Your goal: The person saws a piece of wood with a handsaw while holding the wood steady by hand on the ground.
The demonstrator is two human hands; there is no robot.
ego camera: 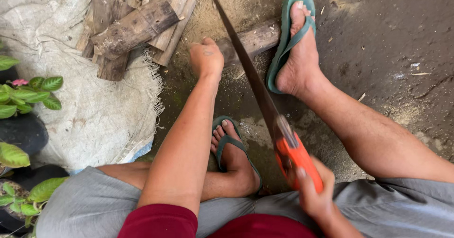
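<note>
Our right hand (314, 195) grips the saw (257, 89) by its orange handle. Our left hand (206, 58) presses closed on the log (255, 39), pinned underfoot near the white sack (94, 110).
</note>
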